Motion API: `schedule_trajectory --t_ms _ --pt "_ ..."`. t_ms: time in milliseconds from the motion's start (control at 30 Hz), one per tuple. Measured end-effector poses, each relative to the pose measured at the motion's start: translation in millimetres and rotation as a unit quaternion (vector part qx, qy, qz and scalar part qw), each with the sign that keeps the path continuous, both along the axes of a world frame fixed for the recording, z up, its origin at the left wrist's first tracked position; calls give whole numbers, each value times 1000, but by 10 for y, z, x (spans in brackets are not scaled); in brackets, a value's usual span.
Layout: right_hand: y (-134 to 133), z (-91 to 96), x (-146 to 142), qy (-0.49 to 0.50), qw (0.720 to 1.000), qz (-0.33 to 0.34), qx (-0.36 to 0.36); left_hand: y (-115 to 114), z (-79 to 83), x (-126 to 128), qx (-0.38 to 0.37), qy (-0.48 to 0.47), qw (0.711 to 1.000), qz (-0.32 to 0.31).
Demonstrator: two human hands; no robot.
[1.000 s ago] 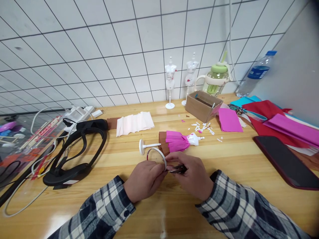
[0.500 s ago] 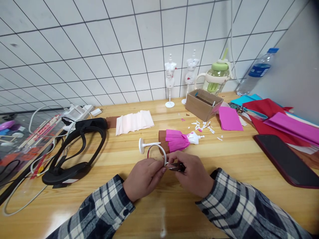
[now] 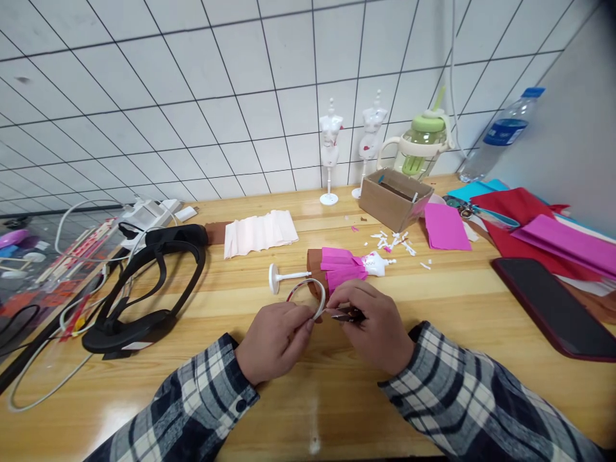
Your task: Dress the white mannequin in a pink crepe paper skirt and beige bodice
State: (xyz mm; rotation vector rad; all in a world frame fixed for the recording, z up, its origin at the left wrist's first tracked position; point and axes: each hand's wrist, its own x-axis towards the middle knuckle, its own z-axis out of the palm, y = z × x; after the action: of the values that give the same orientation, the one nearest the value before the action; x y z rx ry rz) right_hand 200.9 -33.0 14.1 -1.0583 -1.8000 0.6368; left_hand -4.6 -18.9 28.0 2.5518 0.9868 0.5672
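White tiles [image 3: 192,96] stand behind a wooden table [image 3: 308,414]. White ring [image 3: 323,299]: held upright just on the person's side of the skirted mannequin [image 3: 344,268], its arch overlapping the brown hem in view; whether the two touch cannot be told. Left hand [image 3: 275,340]: thumb and fingers pinched on the ring's near edge. Right hand [image 3: 373,327]: fingers wrapped about a small dark tool [image 3: 347,314], fingertips just beside the ring, so that both hands are close together but apart. Detail in the gap is too small to tell. Mannequin: lying down, long axis left to right, crosswise ahead of the hands, with the base [image 3: 274,279] at its left end and the neck at its right; the right hand is the nearer, overlapping the skirt in view. Beyond the mannequin: pale paper [image 3: 261,233] to its left, white scraps [image 3: 394,242] to its right and, farther back, a cardboard box [image 3: 394,204].
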Motion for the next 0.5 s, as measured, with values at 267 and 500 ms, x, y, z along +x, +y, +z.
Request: schedule_trajectory --t_ms 267,500 --pt "3 -23 -29 -63 989 10 -132 -27 53 -21 -58 -101 989 87" --pt "-78 -13 -89 -30 986 78 -145 -53 21 -4 -128 -134 981 49"
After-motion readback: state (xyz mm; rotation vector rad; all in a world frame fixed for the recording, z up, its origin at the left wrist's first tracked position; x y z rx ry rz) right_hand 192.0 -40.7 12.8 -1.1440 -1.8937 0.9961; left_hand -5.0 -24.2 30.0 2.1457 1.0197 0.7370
